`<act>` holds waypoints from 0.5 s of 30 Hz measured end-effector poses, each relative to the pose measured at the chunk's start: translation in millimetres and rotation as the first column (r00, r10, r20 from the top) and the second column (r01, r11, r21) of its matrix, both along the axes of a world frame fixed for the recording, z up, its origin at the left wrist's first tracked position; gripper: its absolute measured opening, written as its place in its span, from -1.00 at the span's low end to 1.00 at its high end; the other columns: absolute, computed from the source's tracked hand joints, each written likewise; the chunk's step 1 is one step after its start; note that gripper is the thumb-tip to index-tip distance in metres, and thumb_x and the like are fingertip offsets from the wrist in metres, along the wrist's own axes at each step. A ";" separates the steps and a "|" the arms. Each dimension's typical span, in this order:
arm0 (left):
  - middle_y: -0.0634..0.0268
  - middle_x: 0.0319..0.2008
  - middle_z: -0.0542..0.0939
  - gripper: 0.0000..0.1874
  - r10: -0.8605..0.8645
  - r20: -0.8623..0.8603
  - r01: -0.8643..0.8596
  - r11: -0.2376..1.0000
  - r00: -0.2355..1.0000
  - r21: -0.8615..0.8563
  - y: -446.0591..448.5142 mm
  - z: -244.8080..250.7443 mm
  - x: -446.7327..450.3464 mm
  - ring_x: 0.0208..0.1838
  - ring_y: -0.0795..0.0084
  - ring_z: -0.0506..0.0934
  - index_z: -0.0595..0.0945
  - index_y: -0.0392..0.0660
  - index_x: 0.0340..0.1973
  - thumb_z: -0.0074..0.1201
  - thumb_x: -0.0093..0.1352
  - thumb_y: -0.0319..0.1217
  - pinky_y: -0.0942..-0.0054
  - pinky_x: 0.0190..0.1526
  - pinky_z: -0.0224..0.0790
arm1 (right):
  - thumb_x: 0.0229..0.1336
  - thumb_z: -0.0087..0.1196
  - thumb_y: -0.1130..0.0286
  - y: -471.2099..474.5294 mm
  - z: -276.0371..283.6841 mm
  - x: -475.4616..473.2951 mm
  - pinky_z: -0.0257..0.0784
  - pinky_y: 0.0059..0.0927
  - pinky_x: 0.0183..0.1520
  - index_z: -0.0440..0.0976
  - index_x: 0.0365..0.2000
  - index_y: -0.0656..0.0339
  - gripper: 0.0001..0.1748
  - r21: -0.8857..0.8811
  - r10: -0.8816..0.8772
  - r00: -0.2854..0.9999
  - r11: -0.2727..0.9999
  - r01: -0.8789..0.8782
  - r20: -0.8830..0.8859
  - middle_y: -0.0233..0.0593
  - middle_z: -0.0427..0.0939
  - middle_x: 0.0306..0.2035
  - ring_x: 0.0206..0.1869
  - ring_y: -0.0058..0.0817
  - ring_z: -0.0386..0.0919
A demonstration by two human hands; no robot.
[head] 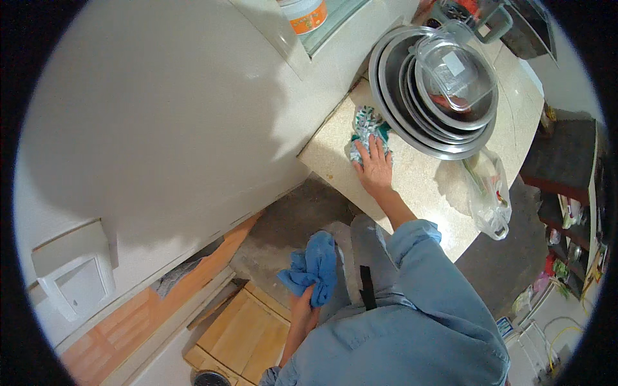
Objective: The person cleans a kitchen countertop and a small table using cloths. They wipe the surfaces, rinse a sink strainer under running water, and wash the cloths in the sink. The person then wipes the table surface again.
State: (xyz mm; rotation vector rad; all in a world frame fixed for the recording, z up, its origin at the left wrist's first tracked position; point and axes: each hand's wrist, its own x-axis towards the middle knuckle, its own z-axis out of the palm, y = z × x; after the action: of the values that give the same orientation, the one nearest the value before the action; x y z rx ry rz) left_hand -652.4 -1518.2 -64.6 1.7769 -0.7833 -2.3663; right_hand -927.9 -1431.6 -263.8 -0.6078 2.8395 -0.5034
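My right hand (376,169) lies spread over a crumpled cloth (368,119) with a white and green pattern. That cloth is on a pale speckled tabletop (410,193), near the wall side. Lower down, in front of my legs, my left hand (303,309) grips a bunched blue cloth (316,263) away from the table. Beyond my right hand, nested steel bowls (449,153) stand on the table. A clear plastic container (451,67) sits in the top bowl, over something reddish. Next to the bowls, a clear plastic bag (490,202) with green and red contents hangs partly over the table edge.
A white wall (169,120) runs along the left, with a recess holding a white tub (306,17). Below it stands a wooden stool (251,333) beside a white lidded bin (77,280). Dark shelves (560,159) line the right side, past the concrete floor (507,255).
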 end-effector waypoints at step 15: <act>0.14 0.11 0.33 -0.35 -0.102 0.057 0.105 0.993 0.993 -0.045 -41.7 -12.4 12.2 0.16 0.23 0.33 0.15 -0.14 0.23 0.02 0.25 -0.56 0.23 0.15 0.24 | 0.13 -0.04 0.06 -73.6 -15.1 -106.4 -0.10 0.04 0.29 0.10 0.21 0.00 -0.34 0.021 -0.320 0.946 0.947 0.321 -0.045 0.04 -0.01 0.28 0.31 -0.01 -0.01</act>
State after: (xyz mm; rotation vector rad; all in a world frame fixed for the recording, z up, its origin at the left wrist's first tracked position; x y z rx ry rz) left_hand -640.2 -1559.9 -77.0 1.8316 -0.9533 -2.3490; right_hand -1034.3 -1505.1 -278.9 -0.1485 2.9927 -0.5048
